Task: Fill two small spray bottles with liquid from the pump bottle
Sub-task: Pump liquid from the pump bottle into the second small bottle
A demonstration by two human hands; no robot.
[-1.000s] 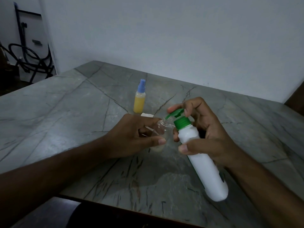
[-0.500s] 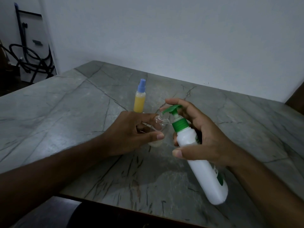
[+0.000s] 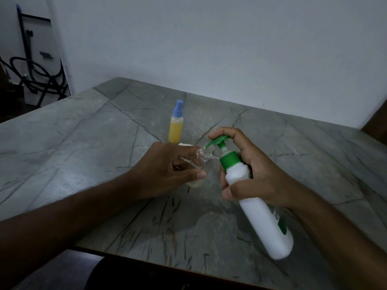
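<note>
Green label on white pump bottle (image 3: 259, 208) unreadable. Gripped by right hand (image 3: 266, 176), pump head risen since; left hand (image 3: 165, 170) pinching clear spray bottle (image 3: 204, 155).

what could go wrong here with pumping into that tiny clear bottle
The green pump nozzle sits right at the narrow open neck of the clear spray bottle, so a slight misalignment could send liquid onto the stone table. The white pump bottle is held tilted in the right hand, so a press may shift its aim. The left hand holds the small bottle leaning; it might slip or spill.
</note>
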